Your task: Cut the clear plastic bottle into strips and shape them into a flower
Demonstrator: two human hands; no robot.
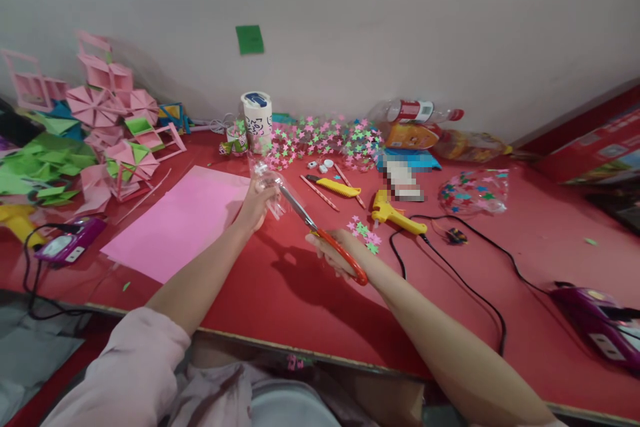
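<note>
The left hand (256,204) held a clear plastic bottle (266,180) above the red table (280,294), its grip closed around the bottle's lower part, with the bottle rising up and away from the fingers. The right hand (334,255) was closed on the orange handles of a pair of scissors (320,230). The blades pointed up and to the left, their tips at the bottle just beside the left hand's grip; whether they had bitten into the plastic could not be told. A pink paper sheet (175,227) lay on the table under and to the left of the left forearm. A yellow glue gun (395,214) lay just right of the right hand, near a small scatter of paper stars (365,230).
</note>
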